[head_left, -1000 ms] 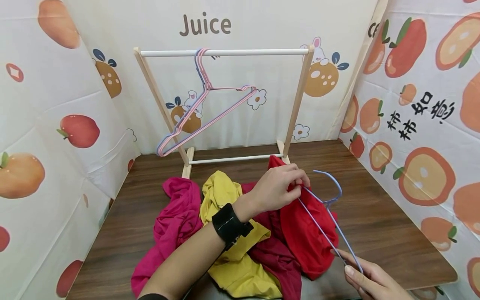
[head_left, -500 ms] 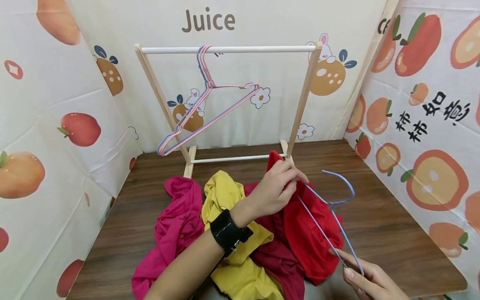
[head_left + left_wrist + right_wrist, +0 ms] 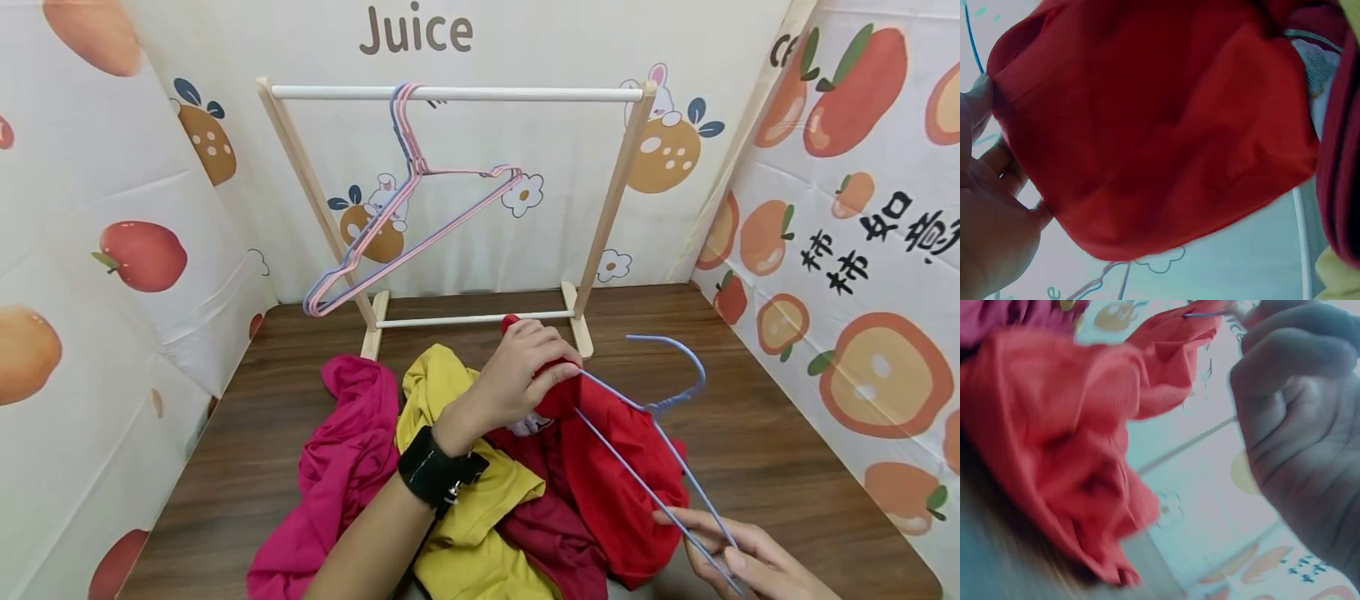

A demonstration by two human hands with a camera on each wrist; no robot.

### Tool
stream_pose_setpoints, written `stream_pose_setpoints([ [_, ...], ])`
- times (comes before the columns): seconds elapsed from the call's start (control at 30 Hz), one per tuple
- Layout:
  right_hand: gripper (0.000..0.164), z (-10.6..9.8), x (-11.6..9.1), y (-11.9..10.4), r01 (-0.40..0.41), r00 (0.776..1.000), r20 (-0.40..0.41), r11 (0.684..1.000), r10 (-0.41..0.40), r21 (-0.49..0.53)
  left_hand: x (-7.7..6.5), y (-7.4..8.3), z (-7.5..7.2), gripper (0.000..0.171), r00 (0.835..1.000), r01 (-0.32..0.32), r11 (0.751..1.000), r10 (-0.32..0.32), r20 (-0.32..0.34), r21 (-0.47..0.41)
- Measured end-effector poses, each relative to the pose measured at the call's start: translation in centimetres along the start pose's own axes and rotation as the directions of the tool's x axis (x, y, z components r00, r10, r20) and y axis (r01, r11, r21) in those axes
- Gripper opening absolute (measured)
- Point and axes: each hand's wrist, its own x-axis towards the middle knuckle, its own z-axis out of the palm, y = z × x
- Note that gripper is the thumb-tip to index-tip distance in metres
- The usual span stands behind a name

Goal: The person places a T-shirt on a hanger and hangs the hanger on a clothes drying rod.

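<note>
My left hand (image 3: pixel 517 375) grips the raised edge of a red garment (image 3: pixel 618 475), close to where one end of a blue wire hanger (image 3: pixel 702 367) enters the cloth. In the left wrist view, the red cloth (image 3: pixel 1154 137) hangs spread beside the left hand (image 3: pixel 997 219), whose fingertips lie on its edge. Between thumb and fingers, my right hand (image 3: pixel 750 554) holds the hanger's other end, at lower right. The hanger is tilted with its hook upward. In the right wrist view, the right hand (image 3: pixel 1304 412) has curled fingers. Cloth hides the hanger's far tip.
Magenta (image 3: pixel 348 467), yellow (image 3: pixel 480 533) and dark red (image 3: pixel 558 525) garments lie crumpled left of the red one. Behind them stands a wooden rack (image 3: pixel 615 200) with several pink and blue hangers (image 3: pixel 360 250) on its white rail (image 3: pixel 525 94). Printed fabric walls surround the table (image 3: pixel 795 450).
My left hand has moved left, pulling the red cloth's edge and the hanger's end with it. The right hand keeps hold of the other end. The head view has shifted slightly.
</note>
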Motion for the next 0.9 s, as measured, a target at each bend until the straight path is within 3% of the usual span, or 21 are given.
stream_pose_setpoints([
  [0.07,0.055,0.0,1.0,-0.4,0.032,0.999,0.024,0.991,-0.035,0.127,-0.3,-0.1,-0.4,0.011,0.998,-0.003,0.999,0.000,-0.061,-0.036],
  [0.13,0.060,0.0,1.8,-0.7,0.055,0.998,-0.026,0.986,-0.051,0.156,-0.6,-0.2,-0.7,0.009,0.993,0.003,0.998,-0.011,-0.118,-0.065],
  [0.2,0.056,0.1,2.5,-0.4,0.043,0.987,-0.156,0.998,-0.034,0.052,-0.9,-0.2,-1.1,0.009,0.988,0.016,0.996,-0.029,-0.154,-0.089],
  [0.23,0.052,0.3,2.8,-0.1,-0.001,0.971,-0.237,0.998,-0.014,-0.063,-1.0,-0.2,-1.2,0.009,0.986,0.027,0.995,-0.041,-0.161,-0.092],
  [0.3,0.044,0.7,3.8,0.7,-0.133,0.931,-0.365,0.955,0.028,-0.265,-1.1,-0.1,-1.3,0.010,0.984,0.045,0.994,-0.061,-0.165,-0.095],
  [0.4,0.035,1.8,6.5,1.9,-0.312,0.878,-0.479,0.778,0.017,-0.545,-1.1,0.0,-1.3,0.011,0.984,0.058,0.994,-0.072,-0.161,-0.094],
  [0.47,0.037,2.3,8.3,2.3,-0.350,0.869,-0.493,0.656,-0.040,-0.669,-1.0,0.1,-1.1,0.011,0.984,0.058,0.994,-0.072,-0.161,-0.093],
  [0.53,0.039,2.6,10.1,2.6,-0.406,0.848,-0.517,0.478,-0.121,-0.779,-0.9,0.1,-1.1,0.011,0.985,0.057,0.994,-0.071,-0.160,-0.089],
  [0.63,0.045,2.8,12.1,3.0,-0.491,0.819,-0.533,0.218,-0.213,-0.843,-0.9,0.2,-1.2,0.011,0.984,0.060,0.995,-0.073,-0.160,-0.084],
  [0.7,0.046,2.8,13.0,3.2,-0.545,0.806,-0.548,0.081,-0.223,-0.834,-0.9,0.3,-1.2,0.012,0.985,0.061,0.995,-0.073,-0.158,-0.083],
  [0.77,0.047,2.8,13.6,3.3,-0.590,0.793,-0.571,-0.032,-0.213,-0.807,-0.9,0.5,-1.3,0.012,0.985,0.060,0.995,-0.072,-0.157,-0.082],
  [0.8,0.047,2.9,13.8,3.4,-0.607,0.786,-0.584,-0.074,-0.201,-0.792,-0.9,0.6,-1.3,0.012,0.985,0.059,0.995,-0.071,-0.157,-0.081],
  [0.9,0.044,3.0,14.1,3.7,-0.654,0.755,-0.633,-0.131,-0.171,-0.745,-1.0,0.7,-1.3,0.012,0.985,0.055,0.996,-0.066,-0.160,-0.070],
])
